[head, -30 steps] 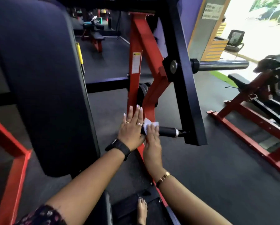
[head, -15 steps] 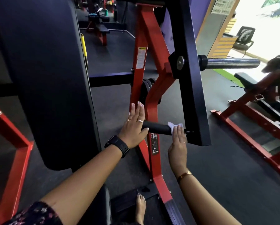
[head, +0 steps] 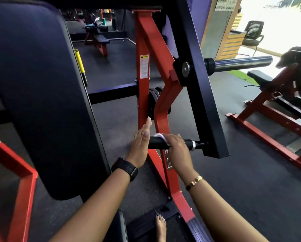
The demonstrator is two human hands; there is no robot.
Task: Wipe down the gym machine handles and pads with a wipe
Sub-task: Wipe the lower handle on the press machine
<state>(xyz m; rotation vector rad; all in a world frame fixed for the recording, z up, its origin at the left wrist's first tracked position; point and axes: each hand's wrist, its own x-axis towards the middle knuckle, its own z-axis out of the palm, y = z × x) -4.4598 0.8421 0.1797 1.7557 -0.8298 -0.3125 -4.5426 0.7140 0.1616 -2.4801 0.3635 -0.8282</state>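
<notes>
Wipe [head: 161,136] slid left along handle [head: 157,144] under right hand [head: 178,151].

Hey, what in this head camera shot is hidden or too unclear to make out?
- White wipe: mostly under the right hand; only a corner shows.
- Black rubber handle grip: middle covered by the right hand, near end hidden by the flat left hand.
- White warning label on the red frame: print too small to read.
- Large black back pad: cut off by the left edge.
</notes>
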